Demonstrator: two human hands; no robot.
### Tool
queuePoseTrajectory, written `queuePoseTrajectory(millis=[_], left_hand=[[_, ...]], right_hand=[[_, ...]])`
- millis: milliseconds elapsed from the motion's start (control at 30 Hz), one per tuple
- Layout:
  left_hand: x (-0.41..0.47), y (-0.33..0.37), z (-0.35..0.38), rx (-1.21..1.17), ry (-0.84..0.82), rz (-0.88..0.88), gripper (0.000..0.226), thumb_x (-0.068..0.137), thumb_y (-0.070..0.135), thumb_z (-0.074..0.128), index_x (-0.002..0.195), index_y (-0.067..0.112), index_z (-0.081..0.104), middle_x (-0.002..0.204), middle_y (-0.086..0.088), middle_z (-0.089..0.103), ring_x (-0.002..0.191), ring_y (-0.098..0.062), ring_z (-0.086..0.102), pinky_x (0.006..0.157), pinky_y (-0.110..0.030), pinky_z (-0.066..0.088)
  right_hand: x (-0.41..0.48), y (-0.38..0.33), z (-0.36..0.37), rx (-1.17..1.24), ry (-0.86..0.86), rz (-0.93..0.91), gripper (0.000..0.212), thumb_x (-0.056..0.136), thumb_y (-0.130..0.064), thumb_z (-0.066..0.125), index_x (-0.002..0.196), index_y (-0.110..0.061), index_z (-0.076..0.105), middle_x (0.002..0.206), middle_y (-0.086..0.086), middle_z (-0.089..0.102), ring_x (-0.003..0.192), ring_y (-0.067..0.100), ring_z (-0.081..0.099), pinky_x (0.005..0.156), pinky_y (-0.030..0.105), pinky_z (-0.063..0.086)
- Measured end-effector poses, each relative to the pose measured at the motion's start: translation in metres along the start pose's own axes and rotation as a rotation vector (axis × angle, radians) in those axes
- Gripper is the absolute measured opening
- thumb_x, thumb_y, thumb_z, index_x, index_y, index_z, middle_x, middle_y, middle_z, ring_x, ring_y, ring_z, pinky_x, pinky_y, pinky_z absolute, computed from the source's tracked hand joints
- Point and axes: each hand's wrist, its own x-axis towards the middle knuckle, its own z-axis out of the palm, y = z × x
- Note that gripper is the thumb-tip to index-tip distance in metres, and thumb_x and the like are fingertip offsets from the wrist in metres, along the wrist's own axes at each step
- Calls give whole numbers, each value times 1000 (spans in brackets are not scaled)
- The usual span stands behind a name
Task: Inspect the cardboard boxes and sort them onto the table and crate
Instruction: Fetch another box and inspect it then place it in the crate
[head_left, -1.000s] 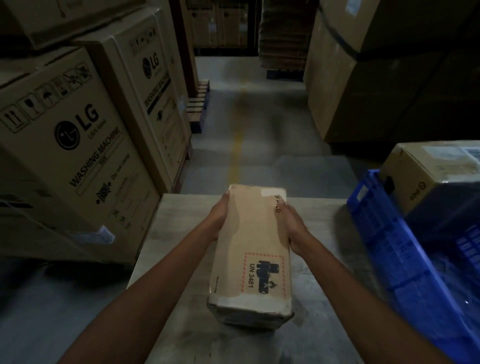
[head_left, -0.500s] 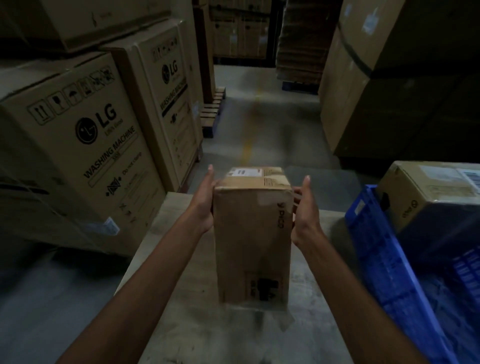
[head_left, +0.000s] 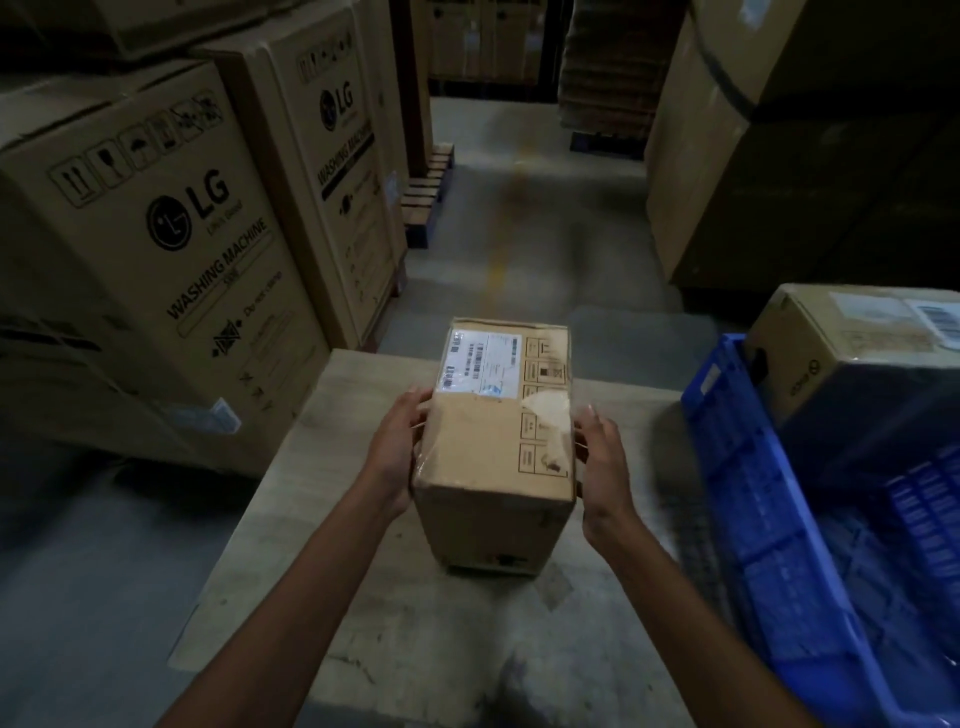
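cardboard box | label up | left hand grips, right hand presses side

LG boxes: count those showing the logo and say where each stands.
2. The near LG box stands left of the table; the far LG box stands just behind it. Cartons stacked on top show no logo, so more may be hidden.

2 hands – 2 small boxes – 1 crate, 1 table
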Motion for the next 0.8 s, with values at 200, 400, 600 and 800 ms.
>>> queuePoseTrajectory(millis=[200, 400, 600, 800], left_hand=[[31, 19, 4, 65, 149, -107, 59, 101, 60, 32, 124, 14, 61, 120, -15, 66, 112, -34, 60, 102, -55, 44], [49, 32, 15, 177, -149, -359, 59, 97, 62, 45, 119, 13, 68, 121, -15, 70, 108, -33, 66, 91, -42, 53], [33, 40, 29, 88, -276, -201, 46, 103, 48, 42, 113, 13, 71, 114, -12, 73, 96, -28, 70, 81, -37, 57], [30, 44, 20, -12, -237, -62, 56, 105, 53, 29, 123, 15, 66, 118, -12, 72, 109, -28, 70, 95, -45, 53]], right_hand=[[21, -22, -5, -213, 0, -26, 46, 103, -59, 33, 112, -21, 56, 118, 6, 64, 102, 20, 62, 94, 49, 52], [50, -38, 2, -136, -141, 473, 75, 95, -75, 31, 133, -17, 59, 135, 18, 60, 122, 43, 57, 104, 63, 42], [43, -43, 8, 39, -164, 397, 65, 103, -64, 27, 114, -19, 73, 108, 14, 76, 104, 37, 71, 97, 57, 54], [40, -42, 8, 74, -152, 259, 59, 99, -68, 31, 121, -27, 68, 116, 10, 74, 113, 34, 66, 105, 58, 46]])
